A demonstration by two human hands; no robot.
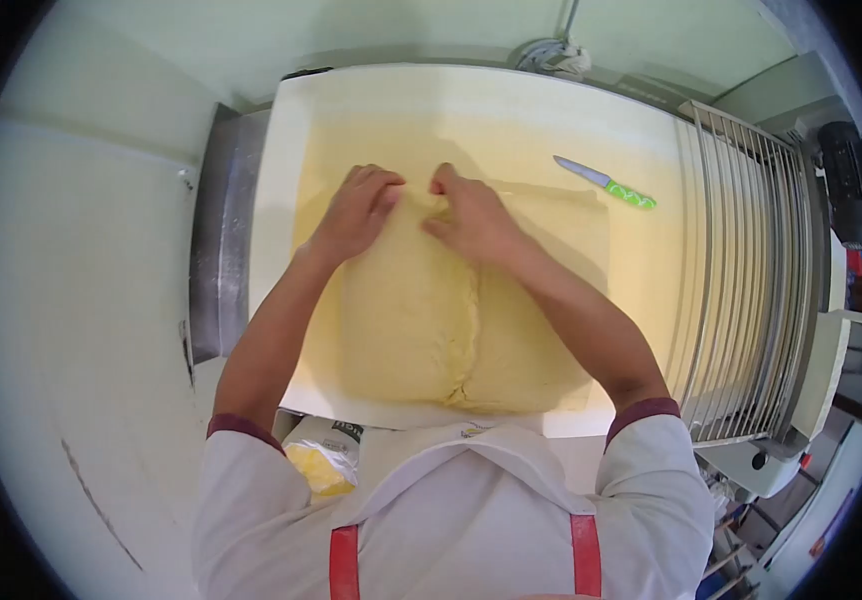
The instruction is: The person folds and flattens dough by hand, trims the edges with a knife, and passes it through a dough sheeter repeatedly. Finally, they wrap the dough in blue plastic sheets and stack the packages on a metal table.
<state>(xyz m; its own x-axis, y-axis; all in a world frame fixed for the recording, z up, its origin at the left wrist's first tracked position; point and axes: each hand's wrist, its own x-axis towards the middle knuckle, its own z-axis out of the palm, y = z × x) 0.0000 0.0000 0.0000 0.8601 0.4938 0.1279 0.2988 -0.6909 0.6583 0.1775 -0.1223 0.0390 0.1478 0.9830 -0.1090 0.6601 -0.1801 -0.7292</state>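
A broad slab of pale yellow dough (401,310) lies on the white work table, with two flaps meeting in a rough seam that runs from its far edge to its near edge. At the far left corner, my left hand (357,212) has its fingers curled on the dough's edge. Just right of it, beside the far end of the seam, my right hand (476,218) grips the dough with thumb and fingers bent. The dough under my fingertips is partly hidden.
A knife (606,183) with a green patterned handle lies right of the dough. A metal wire rack (751,280) runs along the table's (296,110) right side. Below the near edge sits an opened foil-like packet (326,455) with something yellow. A wall stands behind.
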